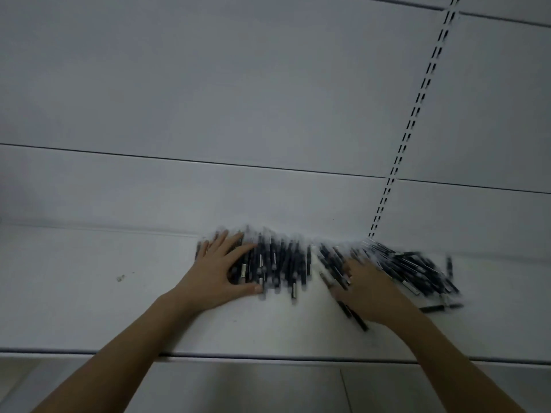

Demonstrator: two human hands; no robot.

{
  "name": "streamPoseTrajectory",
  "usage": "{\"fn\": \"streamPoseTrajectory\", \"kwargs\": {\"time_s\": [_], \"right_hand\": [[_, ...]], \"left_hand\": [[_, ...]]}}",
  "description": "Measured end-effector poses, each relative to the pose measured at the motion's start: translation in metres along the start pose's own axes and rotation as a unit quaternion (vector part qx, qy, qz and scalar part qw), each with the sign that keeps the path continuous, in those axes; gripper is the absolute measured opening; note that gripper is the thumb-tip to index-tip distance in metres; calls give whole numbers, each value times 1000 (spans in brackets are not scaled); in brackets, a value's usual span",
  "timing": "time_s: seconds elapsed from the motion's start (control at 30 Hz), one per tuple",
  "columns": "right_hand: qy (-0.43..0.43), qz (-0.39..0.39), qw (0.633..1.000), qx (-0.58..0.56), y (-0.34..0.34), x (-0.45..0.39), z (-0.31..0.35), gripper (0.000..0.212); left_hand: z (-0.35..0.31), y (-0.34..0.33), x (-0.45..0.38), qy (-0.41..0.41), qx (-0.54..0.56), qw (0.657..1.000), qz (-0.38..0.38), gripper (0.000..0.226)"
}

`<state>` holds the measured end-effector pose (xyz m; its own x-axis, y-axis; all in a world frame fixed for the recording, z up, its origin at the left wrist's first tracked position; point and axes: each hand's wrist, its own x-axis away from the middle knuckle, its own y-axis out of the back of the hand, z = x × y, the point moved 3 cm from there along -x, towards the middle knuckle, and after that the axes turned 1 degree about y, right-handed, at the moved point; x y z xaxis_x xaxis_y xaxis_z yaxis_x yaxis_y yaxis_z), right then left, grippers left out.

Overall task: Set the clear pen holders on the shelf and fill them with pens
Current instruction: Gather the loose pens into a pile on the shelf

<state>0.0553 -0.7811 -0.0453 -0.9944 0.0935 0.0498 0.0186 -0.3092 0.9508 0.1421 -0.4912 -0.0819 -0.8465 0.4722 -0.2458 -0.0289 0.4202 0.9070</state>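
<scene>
Nearest, the front edge of the white shelf [89, 323] runs across the view, with two bare forearms reaching over it; the left hand [216, 271] lies flat with fingers spread, thumb out, its fingertips resting on the left end of the pens [280, 260]; the right hand [369, 289] rests on the right part of the heap, blurred, so I cannot tell how its fingers lie; the dark pens, too many and too blurred to count, lie in one long heap against the back wall [208, 99]; bare shelf lies left of the heap and between it and the front edge; one slotted rail [417, 105] climbs the wall behind.
</scene>
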Motion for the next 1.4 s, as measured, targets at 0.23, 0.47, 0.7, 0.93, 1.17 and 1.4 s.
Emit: {"fn": "streamPoseTrajectory", "kwargs": {"time_s": [0.23,0.47,0.7,0.93,1.17,1.4], "right_hand": [[7,58,998,-25,-9,6,2,63],[34,-78,996,-39,-21,-21,14,18],[91,-180,977,-74,-33,-47,18,14],[158,-200,963,-91,-29,-20,10,15],[71,-224,969,-83,-32,21,-17,21],[-28,-287,956,-44,-12,23,-66,29]], "left_hand": [[-86,-20,-20,-94,-119,987,48,96],[-90,-39,-39,-56,-155,984,67,100],[-100,-48,-51,-66,-149,986,20,107],[-108,-47,-53,-49,-169,983,44,85],[-124,-48,-40,-92,-163,982,34,97],[-160,-62,-22,-153,-93,984,7,108]]}}
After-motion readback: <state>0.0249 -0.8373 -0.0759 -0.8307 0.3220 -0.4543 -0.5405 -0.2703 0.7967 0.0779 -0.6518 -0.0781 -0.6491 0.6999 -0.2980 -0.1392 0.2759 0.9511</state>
